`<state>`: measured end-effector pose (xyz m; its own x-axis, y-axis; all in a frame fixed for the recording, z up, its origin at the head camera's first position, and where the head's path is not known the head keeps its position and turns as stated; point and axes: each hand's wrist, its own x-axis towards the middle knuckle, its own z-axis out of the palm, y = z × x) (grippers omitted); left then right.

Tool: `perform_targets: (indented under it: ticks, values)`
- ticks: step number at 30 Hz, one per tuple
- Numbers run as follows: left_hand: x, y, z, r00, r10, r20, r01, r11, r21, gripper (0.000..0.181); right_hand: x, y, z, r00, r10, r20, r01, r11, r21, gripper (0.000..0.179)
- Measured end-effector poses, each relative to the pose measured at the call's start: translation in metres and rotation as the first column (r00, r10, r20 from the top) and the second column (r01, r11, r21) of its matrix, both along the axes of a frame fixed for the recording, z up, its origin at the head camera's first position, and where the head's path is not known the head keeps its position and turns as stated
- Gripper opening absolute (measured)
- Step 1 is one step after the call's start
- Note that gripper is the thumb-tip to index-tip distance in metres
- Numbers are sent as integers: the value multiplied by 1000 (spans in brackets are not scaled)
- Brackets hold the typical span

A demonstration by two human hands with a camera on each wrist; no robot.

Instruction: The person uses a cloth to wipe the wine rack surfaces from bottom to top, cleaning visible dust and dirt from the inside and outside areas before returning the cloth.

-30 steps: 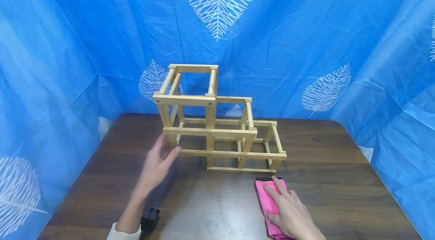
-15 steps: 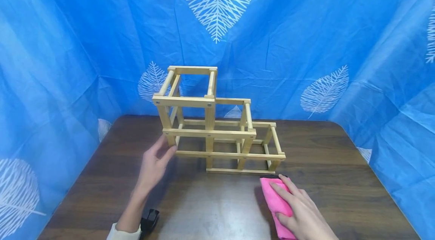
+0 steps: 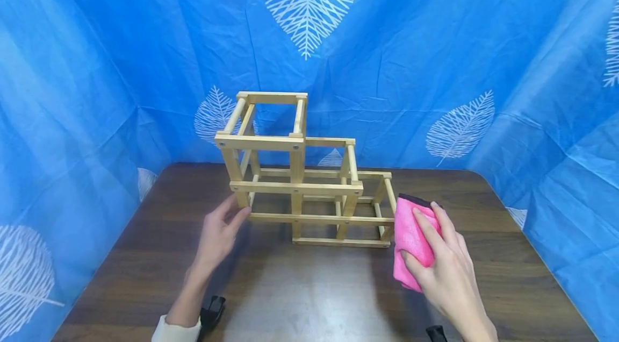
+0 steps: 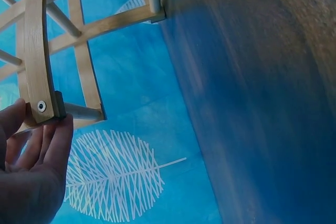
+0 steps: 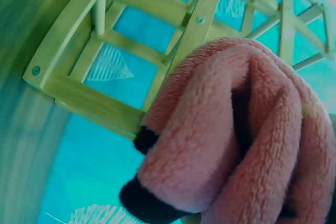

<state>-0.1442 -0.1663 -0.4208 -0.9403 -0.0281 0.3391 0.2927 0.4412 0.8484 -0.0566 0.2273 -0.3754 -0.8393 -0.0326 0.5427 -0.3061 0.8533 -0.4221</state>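
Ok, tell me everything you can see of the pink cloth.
The pink cloth looks soft and plush, with dark edging, and is folded into thick layers. The right hand grips it, hiding part of it. It appears to be held above the table and, in the head view, overlaps the low end of the wooden rack; whether they touch, I cannot tell.

Table (image 3: 309, 288), one: dark brown wood-grain top, rounded far corners, pale sheen at the near middle. Backdrop (image 3: 387, 73), blue fabric, creased, hung behind the table and along both sides. Leaf prints (image 3: 308, 3), white, several, line-drawn; one at top centre, others lower down.
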Motion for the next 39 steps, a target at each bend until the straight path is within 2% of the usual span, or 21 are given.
perform_targets:
  ticks: [4, 9, 21, 32, 39]
  values:
    - [-3, 3, -4, 1000, 1, -20, -1, 1000, 24, 43, -14, 0, -3, 998, -29, 62, 29, 1000, 4, 82]
    - [-6, 6, -6, 1000, -6, -17, 6, 999, 39, 38, -20, -5, -10, 989, -84, 124, 74, 994, 85, 83]
    - [-1, 1, -2, 1000, 22, -15, -22, 1000, -6, 33, -22, -12, -16, 984, -82, 158, 70, 994, 78, 82]
    - [-1, 0, -4, 999, 35, -17, -35, 999, -8, 33, -14, -20, -15, 989, -83, 119, 70, 991, 111, 78]
    - [-2, 1, -4, 997, 66, -48, -66, 998, -3, 33, -12, -28, -12, 980, -83, 183, 62, 991, 120, 81]
